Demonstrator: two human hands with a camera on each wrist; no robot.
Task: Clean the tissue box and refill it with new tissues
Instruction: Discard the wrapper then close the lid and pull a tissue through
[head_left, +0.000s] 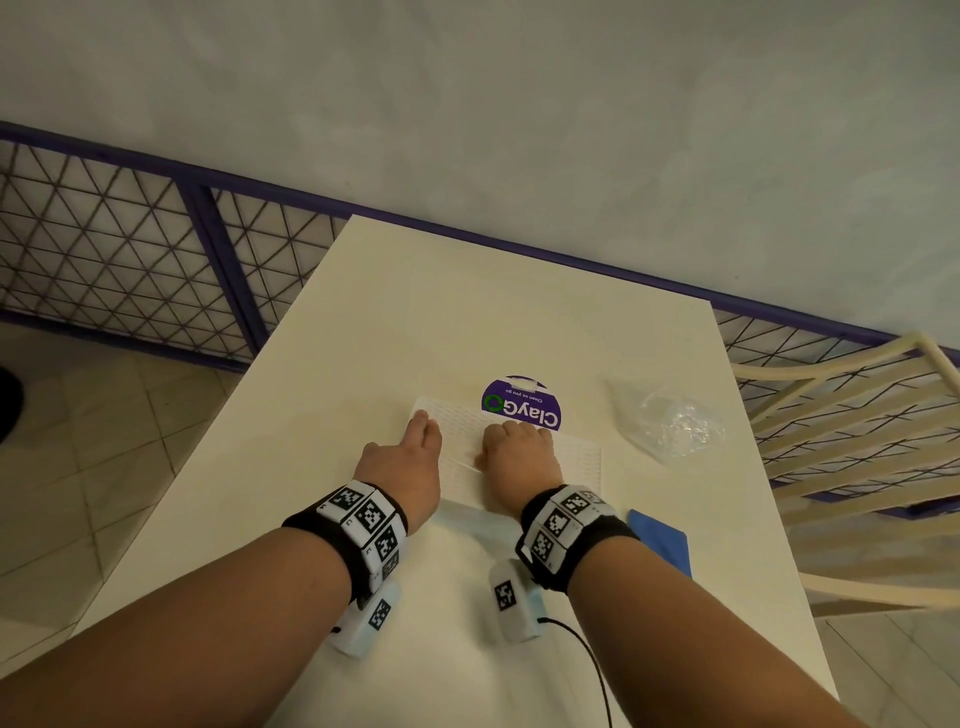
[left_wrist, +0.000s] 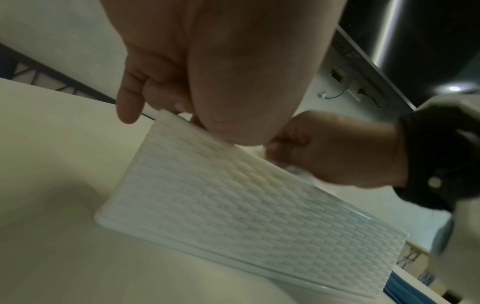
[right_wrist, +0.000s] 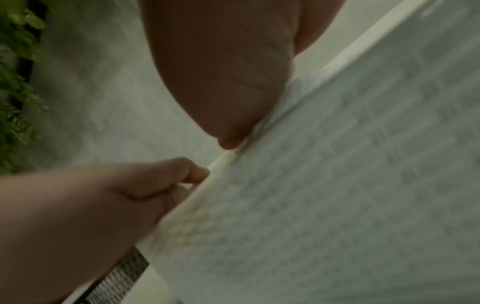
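1. Gripping the far edge of the tissue box (head_left: 519, 457) at its left corner, the left hand (head_left: 402, 465) lay left of frame centre in the head view; the left-wrist view showed its fingers curled over that edge, thumb on the woven face.
2. Tissue box: white, woven-textured, at mid-frame on the cream table (head_left: 363, 322). It appeared tilted up on its near long edge, the far edge raised in both hands. Its long axis ran from upper left to lower right, across the forearms.
3. Right hand (head_left: 519, 452): just right of the left, fingers curled over the same far edge nearer the box's middle. The left-wrist view showed something pale pinched there, too blurred to name.
4. Purple round sticker (head_left: 522, 405): directly behind the box, partly hidden by it.
5. Blue cloth (head_left: 662, 540): lower right of the box, near the right wrist.
6. Crumpled clear plastic wrapper (head_left: 670, 421): right of the box, well apart.
7. Judgement: both hands sat equally near and on the far side, so the next move would likely turn about the near long edge.
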